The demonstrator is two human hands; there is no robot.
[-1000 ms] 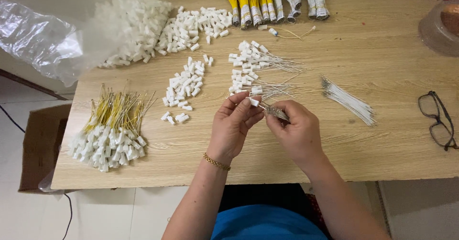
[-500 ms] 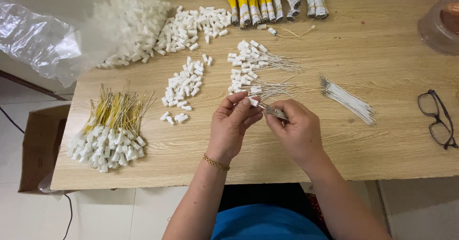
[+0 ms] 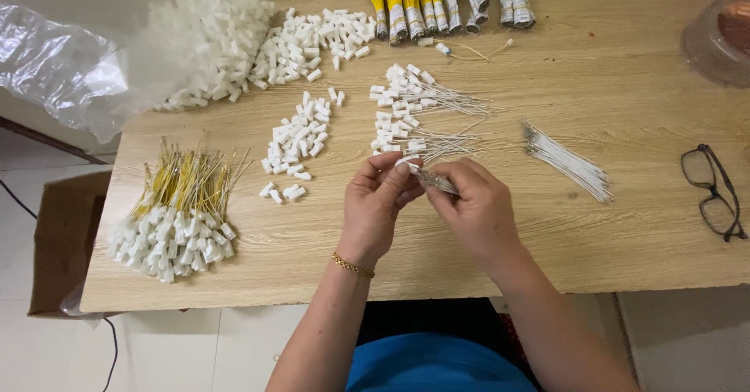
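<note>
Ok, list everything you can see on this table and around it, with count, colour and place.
table: one, light wood
loose connectors: many, white, centre-left
connector heap: one, white, spilling from clear bag, far left
wired connectors: one pile, white with yellow leads, near left
wired connectors, thin leads: one pile, white, centre
wire bundle: one, white, right
tied bundles: several, yellow and white, far edge
glasses: one, black, right
cardboard box: one, brown, floor left
left hand: holds white connector
right hand: holds thin wires
</note>
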